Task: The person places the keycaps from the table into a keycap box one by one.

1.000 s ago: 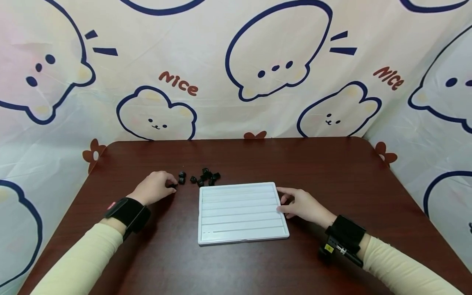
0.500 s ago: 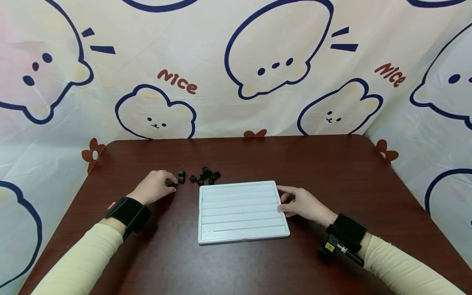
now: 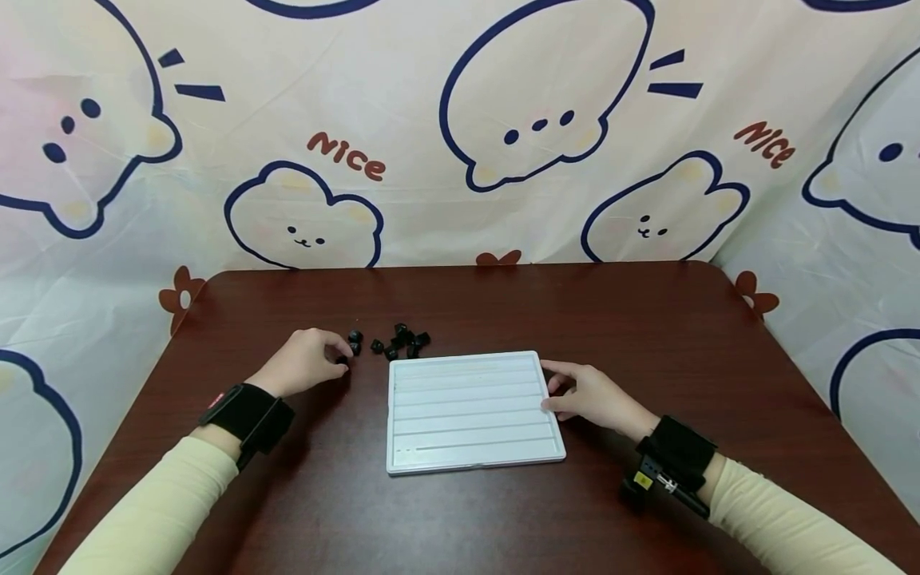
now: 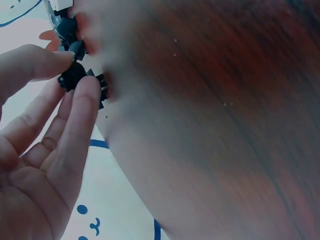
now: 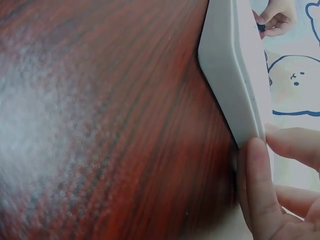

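Observation:
My left hand pinches a small black block-like piece between thumb and fingertip, just above the table at the left of a loose group. Two more black pieces lie right beside its fingertips. A flat white rectangular board with raised ridges across its top lies in the middle of the table. At the board's right edge, my right hand grips it with thumb and index finger. The right wrist view shows fingertips against the board's white side wall. What exact kind the black pieces are is too small to tell.
Several black pieces are scattered behind the board's back left corner. The dark brown wooden table ends at a back edge against a patterned cloth, which also hangs along both sides.
My left hand has shifted slightly to the right, closer to the two black pieces beside it. The right hand keeps its place on the board. The head view has tilted a little.

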A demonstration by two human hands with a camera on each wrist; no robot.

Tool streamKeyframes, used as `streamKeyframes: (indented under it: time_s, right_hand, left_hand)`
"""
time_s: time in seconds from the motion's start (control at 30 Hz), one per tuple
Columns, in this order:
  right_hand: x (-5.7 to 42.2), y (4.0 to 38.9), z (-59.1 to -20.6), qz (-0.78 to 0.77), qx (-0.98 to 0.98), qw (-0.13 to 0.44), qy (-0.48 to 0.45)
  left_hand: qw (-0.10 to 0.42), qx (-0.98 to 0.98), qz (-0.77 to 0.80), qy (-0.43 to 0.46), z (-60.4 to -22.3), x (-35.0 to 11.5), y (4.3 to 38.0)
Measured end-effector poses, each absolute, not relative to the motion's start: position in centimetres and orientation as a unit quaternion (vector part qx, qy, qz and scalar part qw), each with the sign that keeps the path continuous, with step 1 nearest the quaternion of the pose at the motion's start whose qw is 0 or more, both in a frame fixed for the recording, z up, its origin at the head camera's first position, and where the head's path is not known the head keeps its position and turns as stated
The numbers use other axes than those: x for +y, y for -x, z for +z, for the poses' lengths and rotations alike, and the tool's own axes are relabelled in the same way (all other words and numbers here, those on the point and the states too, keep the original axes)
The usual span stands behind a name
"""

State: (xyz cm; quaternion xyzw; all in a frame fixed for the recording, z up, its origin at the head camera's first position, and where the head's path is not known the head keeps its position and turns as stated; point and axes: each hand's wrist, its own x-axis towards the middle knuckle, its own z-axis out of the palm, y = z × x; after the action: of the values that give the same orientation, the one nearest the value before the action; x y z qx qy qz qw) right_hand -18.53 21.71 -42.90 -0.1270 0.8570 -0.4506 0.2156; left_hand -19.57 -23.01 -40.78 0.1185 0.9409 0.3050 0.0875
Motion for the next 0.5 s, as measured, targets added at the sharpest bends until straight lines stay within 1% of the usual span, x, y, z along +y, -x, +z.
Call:
streamKeyframes:
  time_s: [0.37,0.5]
  right_hand:
    - [21.71,18.66,-42.93,-0.446,0.86,0.216,0.125]
    - [21.7,18.7,-42.95,-0.444,0.86,0.216,0.126]
  left_hand:
    - [0.078,0.911,0.388,-0.113,-40.39,-22.42,19.29]
    - [0.087,0.892,0.432,-0.102,-40.34,-22.21,19.12]
